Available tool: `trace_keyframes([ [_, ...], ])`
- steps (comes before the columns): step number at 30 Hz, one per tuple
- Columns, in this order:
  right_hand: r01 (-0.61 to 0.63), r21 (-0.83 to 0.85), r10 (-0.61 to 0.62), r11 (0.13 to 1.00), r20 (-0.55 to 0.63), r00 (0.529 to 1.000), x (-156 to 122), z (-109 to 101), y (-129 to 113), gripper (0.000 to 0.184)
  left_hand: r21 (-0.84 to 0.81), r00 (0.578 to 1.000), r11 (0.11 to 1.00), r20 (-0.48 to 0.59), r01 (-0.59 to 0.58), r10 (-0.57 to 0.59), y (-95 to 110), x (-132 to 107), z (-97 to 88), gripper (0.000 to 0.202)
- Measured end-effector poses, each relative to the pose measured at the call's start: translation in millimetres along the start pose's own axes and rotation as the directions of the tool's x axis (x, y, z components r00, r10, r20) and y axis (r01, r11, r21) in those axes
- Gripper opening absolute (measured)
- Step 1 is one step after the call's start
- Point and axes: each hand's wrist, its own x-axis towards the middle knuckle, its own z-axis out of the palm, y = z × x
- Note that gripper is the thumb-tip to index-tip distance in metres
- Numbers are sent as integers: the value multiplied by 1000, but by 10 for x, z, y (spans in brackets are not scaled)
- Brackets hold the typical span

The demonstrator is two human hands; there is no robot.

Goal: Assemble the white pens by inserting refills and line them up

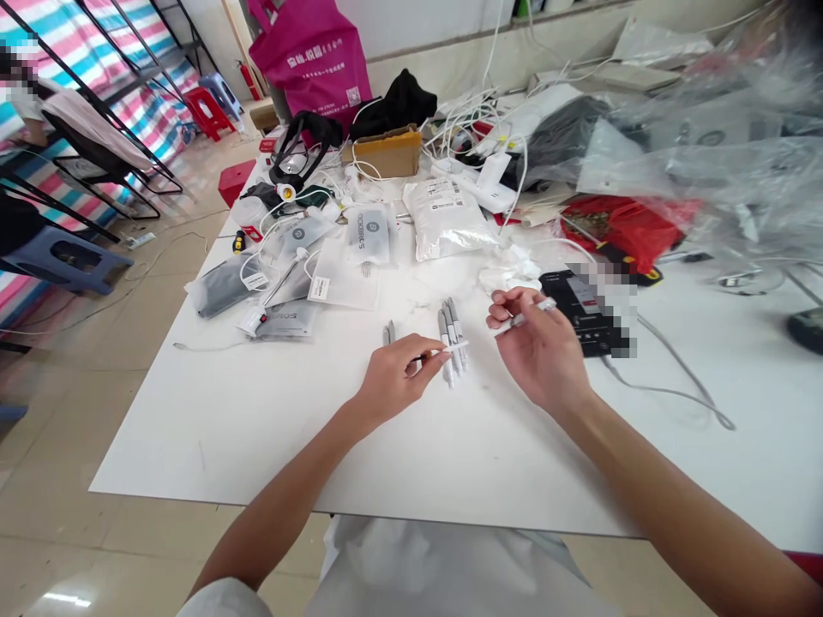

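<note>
My left hand (395,377) pinches a slim white pen-shaped stick (452,350) between thumb and fingers, just above the white table (225,428). My right hand (535,343) holds a similar white stick (525,316) at its fingertips, with its end pointing to the right. Between my hands lies a small bunch of grey-and-white pen-shaped sticks (453,338). Two shorter grey sticks (388,333) stand out just past my left fingers. Neither hand touches the bunch.
Sealed foil pouches, white cables and crumpled tissue crowd the far table. A black printed card lies by my right hand. Clear plastic sheeting and a red bag are at the far right. A seated person's arm shows at far left.
</note>
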Motion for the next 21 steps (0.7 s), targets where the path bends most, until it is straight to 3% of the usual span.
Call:
trace_keyframes([
  [3,-72,70,72,995,-4,997,-29,35,2,15,30,1000,999,18,-20,19,6,-14,19,21],
  [10,-141,54,137,989,73,988,-163,87,128,19,33,999,999,45,-11,9,31,-13,22,23],
  [21,-58,-125,58,990,0,998,-111,62,93,22,30,999,999,34,-23,22,0,-19,38,27],
])
